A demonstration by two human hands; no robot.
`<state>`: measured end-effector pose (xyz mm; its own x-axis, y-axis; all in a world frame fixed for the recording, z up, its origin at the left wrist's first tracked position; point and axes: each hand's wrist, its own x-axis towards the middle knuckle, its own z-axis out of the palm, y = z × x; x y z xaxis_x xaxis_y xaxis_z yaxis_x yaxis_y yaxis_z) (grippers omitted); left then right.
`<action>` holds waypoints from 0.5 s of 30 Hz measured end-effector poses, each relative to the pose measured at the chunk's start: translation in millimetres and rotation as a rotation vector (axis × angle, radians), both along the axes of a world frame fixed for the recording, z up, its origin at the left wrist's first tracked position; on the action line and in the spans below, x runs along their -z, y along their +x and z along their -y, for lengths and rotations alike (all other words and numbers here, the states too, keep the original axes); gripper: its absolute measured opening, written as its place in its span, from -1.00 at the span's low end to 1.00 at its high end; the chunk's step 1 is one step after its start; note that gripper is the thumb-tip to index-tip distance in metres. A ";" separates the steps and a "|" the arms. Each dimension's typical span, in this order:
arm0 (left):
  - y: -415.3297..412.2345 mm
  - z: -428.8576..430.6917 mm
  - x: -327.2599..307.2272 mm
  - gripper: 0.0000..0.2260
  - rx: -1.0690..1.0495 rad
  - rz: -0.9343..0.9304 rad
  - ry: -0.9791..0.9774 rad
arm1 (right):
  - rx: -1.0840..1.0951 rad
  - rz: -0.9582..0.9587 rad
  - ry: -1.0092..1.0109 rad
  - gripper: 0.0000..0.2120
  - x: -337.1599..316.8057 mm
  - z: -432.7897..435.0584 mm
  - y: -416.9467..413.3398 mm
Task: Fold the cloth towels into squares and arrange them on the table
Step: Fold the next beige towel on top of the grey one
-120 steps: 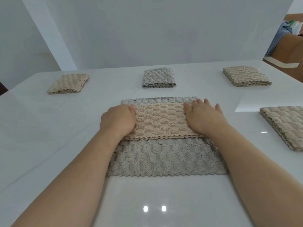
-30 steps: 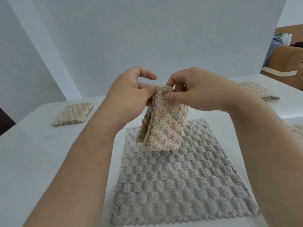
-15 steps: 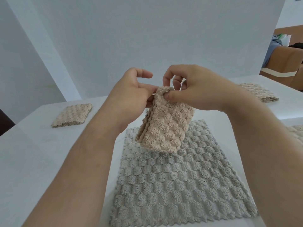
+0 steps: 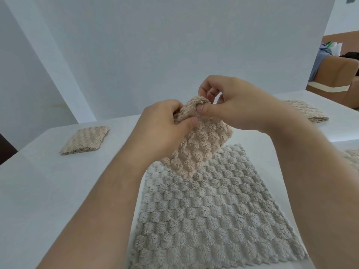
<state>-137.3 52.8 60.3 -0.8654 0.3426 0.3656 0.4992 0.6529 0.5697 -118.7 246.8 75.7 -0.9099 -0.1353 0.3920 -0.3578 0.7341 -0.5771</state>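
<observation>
Head view, left to right. A folded beige towel [image 4: 83,140] lies flat at the far left of the white table [image 4: 38,191], well apart from the hands. The left hand [image 4: 163,131], raised above the table near centre, pinches the upper left edge of a hand-held beige towel [image 4: 198,150] between its thumb and curled fingers. This towel hangs tilted in the air; whether its lower corner touches the cloth below cannot be told. Beneath it and both forearms, a grey towel [image 4: 209,210] is spread open and flat on the table. The right hand [image 4: 239,107] pinches the top corner of the same hand-held beige towel between thumb and forefinger, its other fingers curled above; the two thumbs nearly meet. Behind the right wrist a second folded towel [image 4: 308,111] lies on the table's far right, and part of another pale towel [image 4: 352,158] shows at the right border. Brown furniture [image 4: 338,78] stands beyond the table
</observation>
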 end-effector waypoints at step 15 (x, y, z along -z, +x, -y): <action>-0.7 -8.8 12.0 -0.76 -0.134 -0.449 -0.289 | 0.031 0.013 -0.075 -0.82 1.5 -3.7 -2.5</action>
